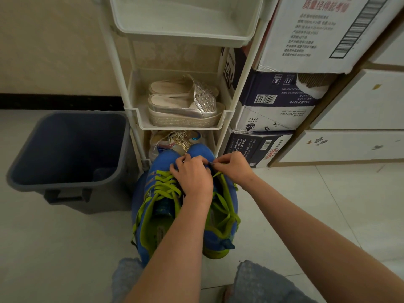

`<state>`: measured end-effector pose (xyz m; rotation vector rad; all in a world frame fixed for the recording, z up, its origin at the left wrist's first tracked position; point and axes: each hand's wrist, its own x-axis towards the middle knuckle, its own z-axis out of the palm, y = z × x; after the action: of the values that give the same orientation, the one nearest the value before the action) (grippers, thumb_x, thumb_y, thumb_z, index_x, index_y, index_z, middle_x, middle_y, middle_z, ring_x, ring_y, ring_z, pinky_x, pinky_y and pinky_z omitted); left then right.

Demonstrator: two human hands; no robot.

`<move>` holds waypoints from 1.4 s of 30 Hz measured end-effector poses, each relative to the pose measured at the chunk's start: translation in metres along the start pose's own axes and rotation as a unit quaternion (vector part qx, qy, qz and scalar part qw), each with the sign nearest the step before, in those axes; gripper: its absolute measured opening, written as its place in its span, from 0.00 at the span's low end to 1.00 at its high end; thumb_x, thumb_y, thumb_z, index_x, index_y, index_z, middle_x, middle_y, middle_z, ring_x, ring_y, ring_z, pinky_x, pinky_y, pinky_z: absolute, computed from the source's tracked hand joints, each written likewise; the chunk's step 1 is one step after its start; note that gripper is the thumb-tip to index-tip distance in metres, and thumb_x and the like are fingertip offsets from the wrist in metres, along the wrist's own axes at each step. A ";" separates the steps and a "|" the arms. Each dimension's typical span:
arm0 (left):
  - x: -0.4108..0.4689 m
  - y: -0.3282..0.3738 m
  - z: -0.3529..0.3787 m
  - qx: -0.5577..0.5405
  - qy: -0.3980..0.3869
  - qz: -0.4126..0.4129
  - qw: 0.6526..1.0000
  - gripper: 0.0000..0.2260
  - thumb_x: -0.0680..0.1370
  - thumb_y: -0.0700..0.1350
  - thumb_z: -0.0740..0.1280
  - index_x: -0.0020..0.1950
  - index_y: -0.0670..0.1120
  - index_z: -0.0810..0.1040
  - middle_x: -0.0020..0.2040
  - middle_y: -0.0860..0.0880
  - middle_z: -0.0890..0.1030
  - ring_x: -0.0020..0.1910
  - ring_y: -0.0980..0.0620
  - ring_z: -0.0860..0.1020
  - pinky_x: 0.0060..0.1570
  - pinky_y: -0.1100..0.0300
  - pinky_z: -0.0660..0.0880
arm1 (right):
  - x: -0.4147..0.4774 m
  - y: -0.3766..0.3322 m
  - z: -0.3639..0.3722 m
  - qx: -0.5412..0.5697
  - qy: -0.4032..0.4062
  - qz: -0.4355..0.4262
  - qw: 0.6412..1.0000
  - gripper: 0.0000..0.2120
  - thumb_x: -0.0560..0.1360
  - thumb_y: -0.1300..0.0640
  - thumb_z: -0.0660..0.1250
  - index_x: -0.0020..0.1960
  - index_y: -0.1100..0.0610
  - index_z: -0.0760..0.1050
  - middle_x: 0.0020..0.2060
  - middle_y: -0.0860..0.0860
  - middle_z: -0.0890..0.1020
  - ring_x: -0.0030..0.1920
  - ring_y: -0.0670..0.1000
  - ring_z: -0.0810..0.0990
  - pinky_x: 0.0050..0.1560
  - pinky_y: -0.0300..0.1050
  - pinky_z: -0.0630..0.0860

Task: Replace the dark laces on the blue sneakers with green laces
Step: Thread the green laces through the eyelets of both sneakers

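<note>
Above denim-clad knees (262,283), the left hand (193,176) grips the blue sneaker (200,150) by its upper while the right hand (231,167) pinches a green lace (228,195).

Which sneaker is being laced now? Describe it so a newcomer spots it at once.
Find the white shelf rack; two blue sneakers stand on the floor before it. It is the right sneaker, under the left hand and right hand, its green lace loose, unlike the crisscrossed left sneaker.
</note>
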<state>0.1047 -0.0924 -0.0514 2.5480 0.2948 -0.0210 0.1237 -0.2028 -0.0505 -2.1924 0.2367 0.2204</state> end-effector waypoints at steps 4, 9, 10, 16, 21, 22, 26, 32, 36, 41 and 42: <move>0.000 0.003 0.002 0.025 0.004 -0.004 1.000 0.09 0.78 0.46 0.65 0.58 0.52 0.80 0.60 0.48 0.77 0.62 0.45 0.72 0.72 0.44 0.56 | -0.001 0.001 -0.002 0.013 -0.010 -0.006 1.000 0.08 0.74 0.63 0.69 0.51 0.64 0.82 0.44 0.58 0.84 0.43 0.47 0.79 0.49 0.41 0.76; 0.002 0.005 0.002 0.075 -0.011 0.003 0.997 0.10 0.79 0.48 0.64 0.58 0.50 0.80 0.60 0.47 0.77 0.63 0.45 0.71 0.70 0.42 0.58 | -0.003 0.001 -0.003 0.029 -0.017 -0.008 0.999 0.07 0.74 0.63 0.69 0.50 0.65 0.82 0.44 0.60 0.84 0.42 0.47 0.79 0.50 0.43 0.77; 0.002 0.006 0.002 0.077 -0.011 0.003 0.997 0.10 0.79 0.48 0.64 0.58 0.50 0.80 0.60 0.47 0.77 0.63 0.45 0.71 0.70 0.42 0.58 | -0.003 0.001 -0.004 0.035 -0.015 -0.009 0.999 0.07 0.74 0.63 0.69 0.50 0.65 0.82 0.44 0.60 0.84 0.42 0.47 0.79 0.50 0.43 0.77; 0.001 0.003 -0.004 0.001 0.021 -0.020 1.000 0.11 0.77 0.45 0.67 0.59 0.52 0.78 0.55 0.49 0.81 0.57 0.48 0.77 0.71 0.47 0.58 | 0.000 0.002 0.000 0.034 0.006 0.019 0.999 0.06 0.72 0.62 0.72 0.48 0.62 0.83 0.39 0.55 0.83 0.41 0.48 0.80 0.50 0.45 0.78; 0.000 0.002 -0.003 0.011 0.014 -0.005 1.000 0.10 0.78 0.44 0.66 0.59 0.53 0.78 0.55 0.50 0.80 0.56 0.48 0.77 0.71 0.46 0.58 | -0.002 -0.003 0.004 -0.001 0.030 0.032 0.999 0.06 0.72 0.62 0.71 0.47 0.61 0.83 0.39 0.53 0.82 0.40 0.46 0.78 0.43 0.40 0.73; 0.000 0.002 -0.003 0.017 0.014 0.000 1.000 0.11 0.78 0.43 0.65 0.59 0.52 0.78 0.56 0.50 0.80 0.56 0.48 0.77 0.71 0.46 0.58 | -0.002 -0.005 0.004 -0.020 0.031 0.024 0.999 0.06 0.72 0.63 0.70 0.47 0.62 0.83 0.39 0.53 0.82 0.41 0.47 0.78 0.43 0.40 0.73; 0.001 0.001 0.000 0.030 0.021 0.010 0.999 0.10 0.79 0.42 0.64 0.58 0.51 0.79 0.54 0.49 0.81 0.53 0.48 0.78 0.71 0.47 0.60 | -0.002 -0.011 0.008 -0.083 0.033 0.001 0.996 0.06 0.73 0.64 0.68 0.46 0.64 0.83 0.43 0.59 0.84 0.45 0.52 0.80 0.45 0.42 0.75; 0.001 0.000 0.002 0.080 0.015 0.044 0.996 0.09 0.80 0.41 0.62 0.56 0.48 0.80 0.53 0.47 0.80 0.52 0.47 0.78 0.58 0.53 0.70 | -0.004 -0.011 0.004 -0.086 0.024 -0.007 0.996 0.07 0.73 0.65 0.67 0.48 0.65 0.83 0.46 0.59 0.84 0.49 0.54 0.81 0.44 0.40 0.73; 0.000 0.002 0.000 0.097 0.009 0.063 0.993 0.11 0.81 0.40 0.60 0.58 0.48 0.79 0.52 0.46 0.79 0.50 0.47 0.78 0.44 0.56 0.72 | -0.005 -0.013 0.000 -0.092 0.012 -0.016 0.996 0.07 0.74 0.64 0.67 0.49 0.64 0.83 0.47 0.59 0.84 0.48 0.52 0.81 0.45 0.38 0.73; 0.003 0.002 0.001 0.099 -0.005 0.052 0.994 0.11 0.81 0.42 0.61 0.58 0.48 0.80 0.55 0.46 0.77 0.56 0.45 0.74 0.50 0.54 0.73 | -0.005 -0.014 0.000 -0.065 0.016 -0.010 0.998 0.07 0.73 0.64 0.69 0.48 0.64 0.83 0.45 0.57 0.84 0.43 0.46 0.78 0.41 0.34 0.71; 0.003 0.003 0.002 0.101 -0.007 0.051 0.994 0.11 0.81 0.43 0.61 0.59 0.48 0.80 0.57 0.46 0.76 0.58 0.45 0.73 0.52 0.53 0.73 | -0.005 -0.013 0.000 -0.051 0.019 -0.003 0.998 0.06 0.73 0.63 0.69 0.47 0.63 0.83 0.45 0.57 0.84 0.42 0.45 0.78 0.40 0.34 0.71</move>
<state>0.1078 -0.0952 -0.0519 2.7596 0.1637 -0.0323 0.1218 -0.1950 -0.0388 -2.3005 0.2444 0.1917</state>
